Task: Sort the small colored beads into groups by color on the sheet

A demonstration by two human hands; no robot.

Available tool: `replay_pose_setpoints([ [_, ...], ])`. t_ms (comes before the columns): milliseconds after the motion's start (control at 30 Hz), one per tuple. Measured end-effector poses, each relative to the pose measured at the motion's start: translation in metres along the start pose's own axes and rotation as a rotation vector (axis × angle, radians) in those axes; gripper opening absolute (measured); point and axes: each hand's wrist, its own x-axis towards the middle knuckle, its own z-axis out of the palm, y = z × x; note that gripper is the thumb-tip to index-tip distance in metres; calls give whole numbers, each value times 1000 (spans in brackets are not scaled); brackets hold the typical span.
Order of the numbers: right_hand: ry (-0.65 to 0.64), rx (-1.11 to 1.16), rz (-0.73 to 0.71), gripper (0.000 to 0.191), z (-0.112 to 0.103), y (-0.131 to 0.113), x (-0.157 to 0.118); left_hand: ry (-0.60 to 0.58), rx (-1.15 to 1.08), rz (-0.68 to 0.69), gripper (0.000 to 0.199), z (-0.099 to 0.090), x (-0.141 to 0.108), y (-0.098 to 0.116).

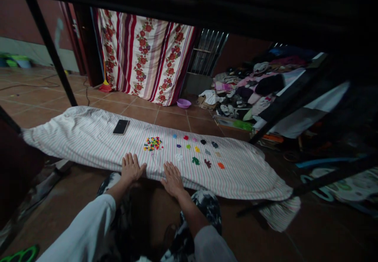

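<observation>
My left hand (132, 169) lies flat at the near edge of the striped cloth (97, 144), palm down, fingers apart. Beside it on the right, my right hand (173, 178) rests the same way, with nothing in it. Just beyond my hands is a loose pile of small multicoloured pieces (152, 144). Right of that pile, small clusters sorted by colour sit in rows, among them a dark green one (195, 161), a brown one (208, 163), an orange one (221, 165) and a white one (179, 157). A dark phone (121, 127) lies on the cloth at the left.
Black metal bars (49, 45) frame the cloth-covered surface. Behind it hangs a floral curtain (144, 57), with a purple basin (183, 103) and a red broom (105, 86) on the tiled floor. A large heap of clothes (248, 85) fills the back right.
</observation>
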Motion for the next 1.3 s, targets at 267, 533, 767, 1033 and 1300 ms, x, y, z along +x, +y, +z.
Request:
replay_pose_setpoints([
  [267, 43, 22, -35, 71, 9, 8, -2, 17, -53, -38, 89, 2, 19, 35],
  [533, 124, 33, -94, 77, 20, 17, -5, 101, -87, 45, 80, 12, 50, 44],
  [767, 104, 57, -88, 84, 24, 17, -7, 89, -86, 122, 63, 13, 71, 54],
  [1033, 19, 98, -113, 87, 17, 21, -5, 41, -117, 156, 61, 11, 96, 58],
  [1300, 8, 93, -90, 87, 17, 20, -4, 160, -112, 371, 58, 15, 97, 68],
])
